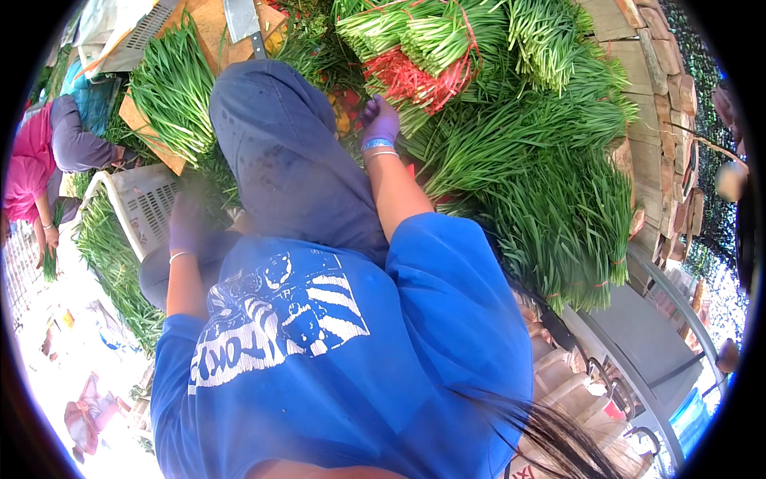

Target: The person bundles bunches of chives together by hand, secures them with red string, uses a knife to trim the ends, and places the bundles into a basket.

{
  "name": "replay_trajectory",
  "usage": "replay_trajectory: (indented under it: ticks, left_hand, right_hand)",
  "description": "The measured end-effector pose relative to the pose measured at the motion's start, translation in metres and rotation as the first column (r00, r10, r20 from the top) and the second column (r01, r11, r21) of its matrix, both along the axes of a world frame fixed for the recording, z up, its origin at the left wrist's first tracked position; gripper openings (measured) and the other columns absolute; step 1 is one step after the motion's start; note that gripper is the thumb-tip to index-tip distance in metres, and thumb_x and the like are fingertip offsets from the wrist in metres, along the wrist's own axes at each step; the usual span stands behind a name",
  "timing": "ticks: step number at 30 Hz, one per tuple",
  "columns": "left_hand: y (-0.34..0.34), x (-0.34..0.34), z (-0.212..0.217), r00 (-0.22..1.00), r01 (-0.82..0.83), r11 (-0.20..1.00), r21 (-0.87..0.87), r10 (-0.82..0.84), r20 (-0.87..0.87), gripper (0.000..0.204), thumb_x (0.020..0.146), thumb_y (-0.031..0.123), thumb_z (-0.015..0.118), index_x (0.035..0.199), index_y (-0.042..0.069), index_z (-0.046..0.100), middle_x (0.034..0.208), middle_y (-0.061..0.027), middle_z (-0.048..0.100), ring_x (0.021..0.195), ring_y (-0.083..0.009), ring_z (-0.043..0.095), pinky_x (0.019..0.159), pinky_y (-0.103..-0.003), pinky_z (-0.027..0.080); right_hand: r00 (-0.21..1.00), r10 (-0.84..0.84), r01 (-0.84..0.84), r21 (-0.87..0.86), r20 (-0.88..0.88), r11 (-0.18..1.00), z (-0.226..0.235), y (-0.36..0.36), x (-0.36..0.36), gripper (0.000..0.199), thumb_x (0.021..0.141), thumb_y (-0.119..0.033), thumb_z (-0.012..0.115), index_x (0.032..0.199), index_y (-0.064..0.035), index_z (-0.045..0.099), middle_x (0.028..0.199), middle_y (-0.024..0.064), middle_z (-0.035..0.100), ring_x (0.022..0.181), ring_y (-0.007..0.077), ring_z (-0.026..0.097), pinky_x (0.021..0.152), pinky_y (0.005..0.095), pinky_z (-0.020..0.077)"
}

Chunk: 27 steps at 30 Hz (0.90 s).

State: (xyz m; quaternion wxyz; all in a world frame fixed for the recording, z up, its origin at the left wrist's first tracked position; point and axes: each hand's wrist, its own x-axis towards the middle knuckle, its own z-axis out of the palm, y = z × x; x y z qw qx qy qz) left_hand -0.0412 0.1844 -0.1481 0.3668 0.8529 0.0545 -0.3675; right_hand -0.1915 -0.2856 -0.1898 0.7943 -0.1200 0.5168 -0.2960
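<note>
Item: left hand, purple-gloved, blurred by a white crate, grip indeterminable; right hand, fingers hidden, grip likewise untellable, pressed into bundled green chives piled ahead; cleaver lay beyond on the board, a likely cutting hazard if reached blindly.

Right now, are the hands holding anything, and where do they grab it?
It cannot be told. The right hand, in a purple glove, rests on the green chives, fingers hidden. The left hand, gloved too, is blurred beside the white crate.
</note>
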Motion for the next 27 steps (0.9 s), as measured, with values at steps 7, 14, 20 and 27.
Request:
replay_trajectory:
  ticks: [7,14,20,27]
  left_hand:
    - [0.003,-0.005,0.001,1.0,-0.014,1.0,-0.006,0.014,-0.008,0.03,0.074,0.031,0.052,0.098,0.013,0.048,0.103,-0.0085,0.05,0.099,-0.025,0.047,0.085,-0.044,0.036]
    - [-0.003,-0.011,0.003,0.999,-0.026,1.0,-0.017,0.025,-0.023,0.026,0.073,0.028,0.054,0.093,0.011,0.052,0.099,-0.0091,0.053,0.096,-0.0253,0.05,0.084,-0.044,0.038]
    - [0.006,-0.013,0.008,0.988,-0.152,0.986,-0.065,0.152,-0.002,0.023,0.072,0.025,0.056,0.089,0.01,0.055,0.095,-0.0096,0.055,0.093,-0.0256,0.051,0.083,-0.043,0.04]
    - [-0.047,0.017,0.081,0.674,-0.716,0.553,-0.426,0.706,-0.216,0.019,0.071,0.022,0.058,0.084,0.008,0.058,0.09,-0.0102,0.058,0.09,-0.0259,0.053,0.082,-0.042,0.042]
  right_hand:
    - [0.997,0.029,-0.033,-0.053,-0.077,0.998,-0.001,0.02,-0.005,0.023,0.08,-0.017,0.059,0.099,-0.0048,0.054,0.066,0.002,0.055,0.048,0.0084,0.044,0.043,0.0217,0.0363]
    - [0.986,-0.149,0.125,-0.259,-0.074,0.958,0.007,0.0,-0.01,0.029,0.079,-0.013,0.061,0.1,0.0007,0.049,0.067,0.0038,0.055,0.05,0.0093,0.046,0.043,0.0198,0.0354]
    - [0.982,-0.1,0.065,-0.213,-0.16,0.975,0.015,-0.004,0.008,0.018,0.08,-0.014,0.059,0.09,-0.0004,0.053,0.067,0.0064,0.056,0.051,0.0108,0.048,0.044,0.0219,0.0373]
    - [0.815,0.559,-0.531,-0.189,0.154,0.826,0.032,0.06,0.083,0.025,0.084,-0.017,0.046,0.101,-0.001,0.052,0.081,0.0082,0.053,0.074,0.0179,0.051,0.068,0.032,0.0433]
